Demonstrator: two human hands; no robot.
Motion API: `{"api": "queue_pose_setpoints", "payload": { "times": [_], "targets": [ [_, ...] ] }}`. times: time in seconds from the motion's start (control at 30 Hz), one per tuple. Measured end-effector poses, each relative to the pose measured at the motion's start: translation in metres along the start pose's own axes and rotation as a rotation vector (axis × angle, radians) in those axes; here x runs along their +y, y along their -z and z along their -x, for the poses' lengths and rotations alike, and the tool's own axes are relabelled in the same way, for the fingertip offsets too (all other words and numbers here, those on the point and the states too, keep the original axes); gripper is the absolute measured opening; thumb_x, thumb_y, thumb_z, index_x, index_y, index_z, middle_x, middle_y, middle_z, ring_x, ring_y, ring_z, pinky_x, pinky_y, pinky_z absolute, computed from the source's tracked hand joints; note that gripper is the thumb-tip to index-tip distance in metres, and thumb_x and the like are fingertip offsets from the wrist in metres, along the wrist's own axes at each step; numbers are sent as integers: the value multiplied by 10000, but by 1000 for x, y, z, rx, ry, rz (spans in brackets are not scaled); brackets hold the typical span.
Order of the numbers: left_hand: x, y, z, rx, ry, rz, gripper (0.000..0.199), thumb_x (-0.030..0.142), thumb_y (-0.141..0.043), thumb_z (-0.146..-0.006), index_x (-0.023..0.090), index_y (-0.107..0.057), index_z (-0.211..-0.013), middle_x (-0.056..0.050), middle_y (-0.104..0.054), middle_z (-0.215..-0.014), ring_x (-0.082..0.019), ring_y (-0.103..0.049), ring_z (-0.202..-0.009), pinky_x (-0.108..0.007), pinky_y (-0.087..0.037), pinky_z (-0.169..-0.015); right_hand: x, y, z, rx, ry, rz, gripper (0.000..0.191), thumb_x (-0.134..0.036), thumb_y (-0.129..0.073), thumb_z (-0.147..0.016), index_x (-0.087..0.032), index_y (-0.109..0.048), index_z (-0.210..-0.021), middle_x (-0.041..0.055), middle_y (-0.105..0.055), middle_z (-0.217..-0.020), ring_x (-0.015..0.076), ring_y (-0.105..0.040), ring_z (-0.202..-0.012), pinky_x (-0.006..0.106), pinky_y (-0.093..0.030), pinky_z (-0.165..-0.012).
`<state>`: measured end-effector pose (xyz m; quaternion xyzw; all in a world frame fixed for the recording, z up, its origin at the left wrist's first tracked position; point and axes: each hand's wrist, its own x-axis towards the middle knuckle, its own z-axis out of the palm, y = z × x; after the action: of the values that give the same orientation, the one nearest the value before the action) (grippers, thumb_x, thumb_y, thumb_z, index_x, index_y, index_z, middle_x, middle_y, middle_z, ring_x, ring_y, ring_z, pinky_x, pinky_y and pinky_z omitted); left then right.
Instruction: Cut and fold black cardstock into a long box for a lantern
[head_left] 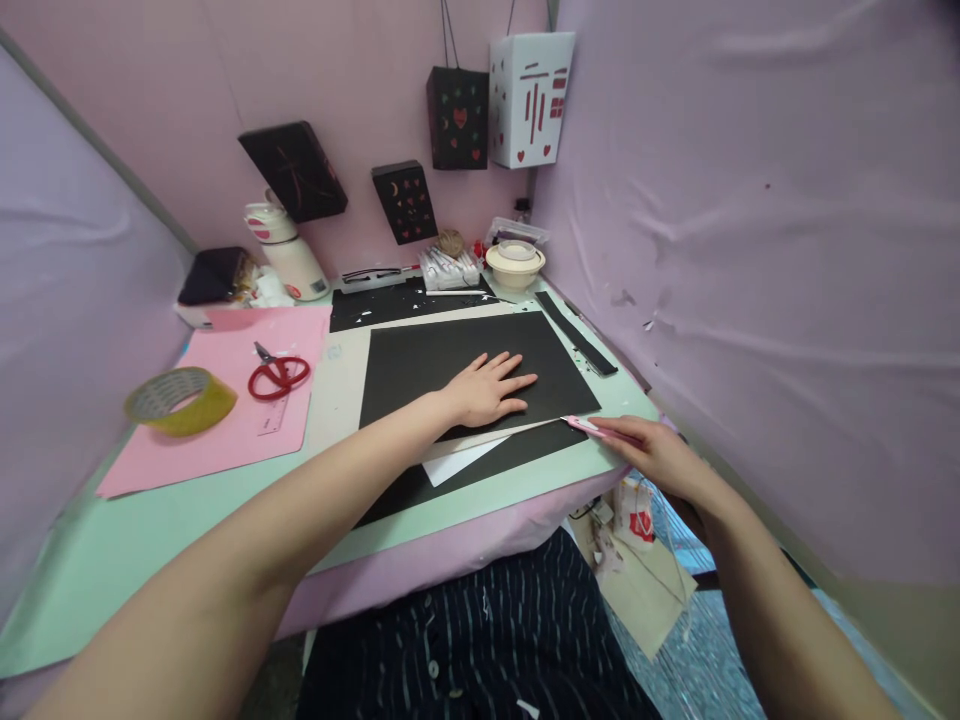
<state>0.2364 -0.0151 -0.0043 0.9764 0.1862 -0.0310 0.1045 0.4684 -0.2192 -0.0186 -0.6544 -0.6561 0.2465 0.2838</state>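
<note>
On the pale green surface point(172, 540), a cream round bowl point(515, 270) stands near the back corner, a paler disc over its top; what it holds is hidden. Just behind is a clear plastic box point(536, 232), its contents too small to tell. Beside the bowl, a clear pack point(448, 270) holds many slim white sticks with dark markings. A cream bottle point(300, 265) stands farther left, its inside out of sight. Above, a black box with red hearts point(459, 125) and a white box with red cutouts point(529, 105) hang by cords.

A large, smooth black rectangular sheet point(420, 370) lies at the middle of the surface, plain and unmarked, with straight edges. Under its near edge show a strip of beige board point(341, 390), a white paper piece point(457, 462) and a second black sheet point(525, 460). The left hand point(487, 390) lies open on the top sheet, fingers spread. The right hand point(652, 450) grips a slim pink cutter point(589, 427), its tip at the sheet's near edge, close to the right corner.
</note>
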Motion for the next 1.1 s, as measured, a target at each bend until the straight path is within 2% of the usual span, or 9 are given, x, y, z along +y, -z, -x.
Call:
{"api": "queue_pose_setpoints", "payload": {
  "times": [0.1,0.3,0.43,0.63,0.9,1.1],
  "targets": [
    [-6,-6,4,-20,11,-10,607,635,-244,-952,364,-273,-1494,-15,-125,-1612,-247,-69,-1482,-485,-52,-1176,-2,1,-2,-17,12,9,375,-407,-469,-943,-286,-633,-1257,40,-661,-1249,274,-613,-1131,429,-486,-972],
    [-3,-7,3,-18,21,-19,615,627,-225,-957,347,-254,-1505,-16,-106,-1614,-267,-53,-1482,-505,-46,-1172,-8,7,4,-77,48,44,344,-378,-470,-941,-333,-645,-1233,9,-672,-1227,253,-637,-1085,393,-515,-916],
    [-2,-6,3,-22,15,-26,617,626,-224,-958,342,-253,-1505,-36,-112,-1613,-261,-55,-1482,-505,-57,-1171,-9,3,6,-35,21,39,341,-374,-481,-938,-307,-650,-1227,27,-683,-1202,248,-641,-1072,391,-516,-915],
    [-4,-8,3,-19,11,-17,617,629,-226,-956,348,-249,-1505,-21,-99,-1614,-258,-51,-1483,-501,-49,-1172,-10,-12,-5,24,7,9,343,-382,-513,-924,-257,-659,-1208,51,-671,-1223,240,-628,-1104,398,-496,-964],
    [-5,-9,3,-3,6,-31,619,628,-232,-955,342,-253,-1504,-28,-113,-1613,-253,-61,-1482,-499,-54,-1171,-16,-8,0,-55,29,13,342,-392,-511,-924,-277,-667,-1206,52,-702,-1155,237,-660,-1026,384,-524,-905],
    [0,-6,3,-23,27,-39,607,615,-232,-960,344,-254,-1503,-40,-124,-1612,-237,-56,-1483,-494,-71,-1172,-23,-14,0,2,43,20,340,-370,-510,-921,-282,-663,-1212,55,-692,-1179,244,-649,-1057,406,-512,-929]
  ]
}}
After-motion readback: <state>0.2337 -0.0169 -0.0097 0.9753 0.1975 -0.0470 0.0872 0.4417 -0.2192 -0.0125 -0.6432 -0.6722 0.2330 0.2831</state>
